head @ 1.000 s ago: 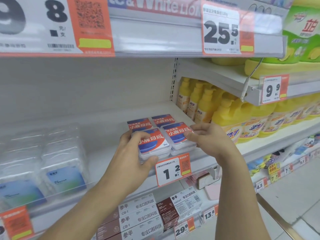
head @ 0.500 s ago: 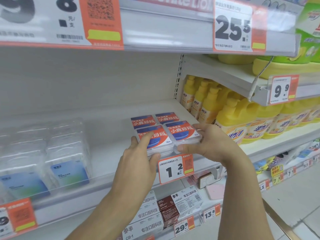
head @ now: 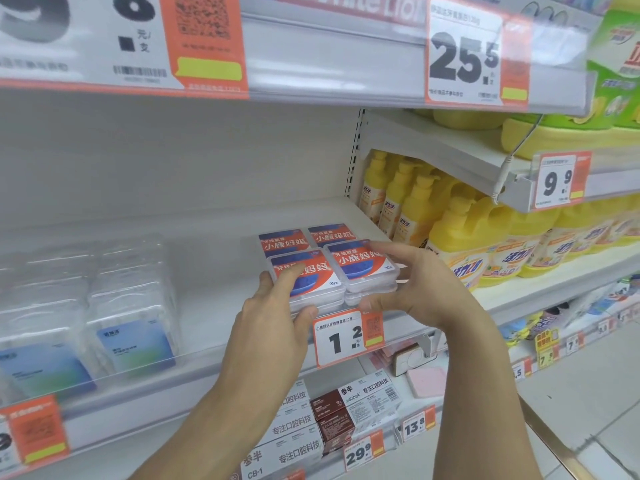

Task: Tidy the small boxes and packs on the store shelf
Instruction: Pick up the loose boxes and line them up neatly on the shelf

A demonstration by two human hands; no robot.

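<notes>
Small clear boxes with red and blue labels stand stacked in two rows on the white shelf (head: pixel 214 306). My left hand (head: pixel 273 323) grips the front left stack (head: pixel 311 278), thumb at its front, fingers on the left side and top. My right hand (head: pixel 415 289) holds the front right stack (head: pixel 360 268), thumb under its front, fingers along its right side and top. Two more boxes (head: pixel 304 237) stand behind, touching the front ones.
Clear plastic packs with blue labels (head: pixel 131 306) stand at the left of the same shelf. Yellow detergent bottles (head: pixel 460 244) fill the neighbouring bay on the right. A price tag (head: pixel 346 337) hangs on the shelf's front rail; white cartons (head: pixel 294 431) lie on the shelf below.
Both hands stay on the front two stacks; my right thumb has slid under the right stack's front. The view has shifted a little closer.
</notes>
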